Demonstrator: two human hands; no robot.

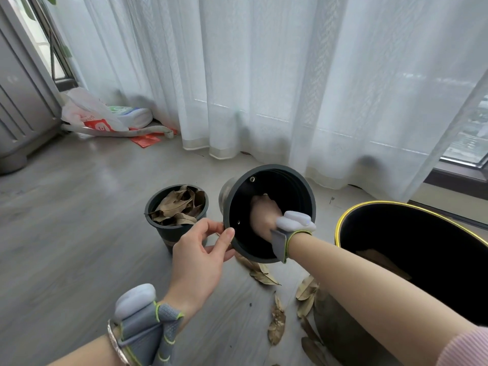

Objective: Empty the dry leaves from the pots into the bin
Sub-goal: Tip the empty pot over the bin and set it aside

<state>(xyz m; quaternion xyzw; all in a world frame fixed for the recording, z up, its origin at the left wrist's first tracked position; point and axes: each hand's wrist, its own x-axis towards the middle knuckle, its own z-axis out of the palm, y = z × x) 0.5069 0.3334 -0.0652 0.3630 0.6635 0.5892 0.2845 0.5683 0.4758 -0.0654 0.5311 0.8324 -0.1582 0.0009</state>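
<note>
My left hand (203, 249) pinched the tilted pot (269, 212) by its rim; my right hand (264, 215) reached inside it, grip unclear; the bin (343, 220) stood right of it.

We see the left hand (200, 249) pinching the near rim of the tilted dark grey plastic pot (272, 180), thumb and fingers curled; our right hand (264, 215) reaches wrist-deep inside it, fingers curled.

Grey wrist straps (148, 328) with lime trim, silver bangle (116, 344), pink sleeve (464, 347)
</note>
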